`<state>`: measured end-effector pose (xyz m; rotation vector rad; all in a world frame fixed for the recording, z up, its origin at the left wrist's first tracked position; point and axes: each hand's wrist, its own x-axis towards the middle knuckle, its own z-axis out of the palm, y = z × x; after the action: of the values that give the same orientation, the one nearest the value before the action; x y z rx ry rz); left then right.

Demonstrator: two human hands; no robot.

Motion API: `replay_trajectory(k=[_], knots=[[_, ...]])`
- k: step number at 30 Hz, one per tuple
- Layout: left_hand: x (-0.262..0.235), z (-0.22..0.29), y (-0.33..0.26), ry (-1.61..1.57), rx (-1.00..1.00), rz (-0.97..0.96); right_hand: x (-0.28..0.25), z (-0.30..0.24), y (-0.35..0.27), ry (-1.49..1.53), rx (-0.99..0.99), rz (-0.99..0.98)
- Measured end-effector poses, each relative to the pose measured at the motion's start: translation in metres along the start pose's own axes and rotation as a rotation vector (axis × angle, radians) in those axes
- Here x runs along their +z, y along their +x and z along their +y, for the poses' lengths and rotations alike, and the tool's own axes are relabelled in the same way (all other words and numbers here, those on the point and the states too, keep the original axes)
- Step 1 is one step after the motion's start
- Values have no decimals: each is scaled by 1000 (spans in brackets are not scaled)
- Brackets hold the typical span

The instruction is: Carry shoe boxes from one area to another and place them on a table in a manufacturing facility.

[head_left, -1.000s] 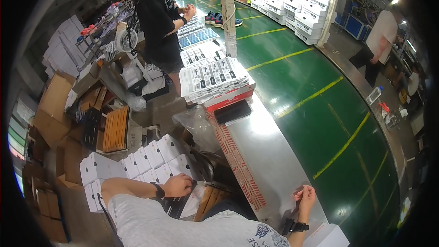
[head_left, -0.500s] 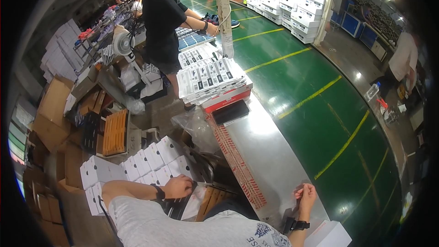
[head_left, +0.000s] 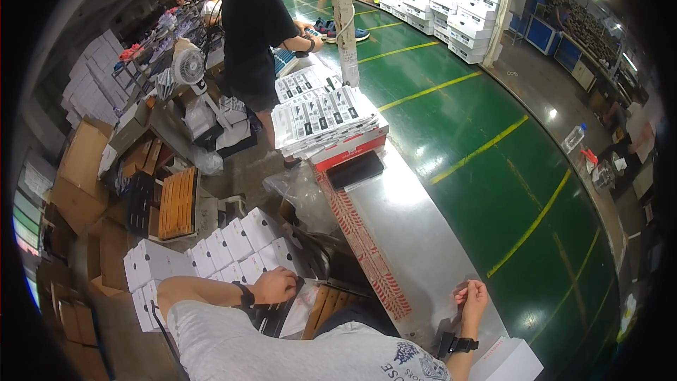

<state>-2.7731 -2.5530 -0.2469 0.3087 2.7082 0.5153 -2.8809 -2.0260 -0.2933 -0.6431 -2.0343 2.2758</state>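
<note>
The surface [head_left: 416,240] is showing plain grey metal, with a red-and-white patterned strip [head_left: 363,243] running along its left edge. Beside that strip, white boxes [head_left: 211,257] are lying in rows. Beyond the surface's far end, black-and-white printed boxes [head_left: 324,117] are sitting on a red box [head_left: 350,152]. The floor [head_left: 508,162] right of the surface is gleaming green with yellow lines.

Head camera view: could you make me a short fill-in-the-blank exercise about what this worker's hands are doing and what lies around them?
1. The right hand is raised over the long ____ table.
2. The left hand is lowered beside rows of ____ boxes.
3. Each wrist wears a ____ band.
4. The floor past the table is ____ with yellow lines.

Missing words: metal; white; black; green
</note>
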Motion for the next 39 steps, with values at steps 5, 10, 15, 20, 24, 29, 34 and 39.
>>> replay_trajectory(k=[5, 10, 15, 20, 24, 29, 34, 39], knots=[[-3, 3, 2, -19, 20, 47, 0, -1, 1, -4, -5, 1], [-3, 1, 3, -22, 4, 32, 1, 1, 6, 11, -14, -16], [0, -2, 1, -24, 19, 60, 0, 3, 5, 13, -23, 7], [5, -5, -1, 4, 14, 22, -8, 15, 7, 8, -26, -7], [9, -6, -2, 4, 17, 17, -7, 8, 1, -28, -56, -5], [8, -4, -1, -3, 19, 12, -6, 8, 1, 7, -35, 6], [-2, -1, 0, -31, 7, 10, 3, 0, 1, 16, -12, 14], [-6, 3, 0, -44, -12, 37, 1, 3, 0, 50, -10, 13]])
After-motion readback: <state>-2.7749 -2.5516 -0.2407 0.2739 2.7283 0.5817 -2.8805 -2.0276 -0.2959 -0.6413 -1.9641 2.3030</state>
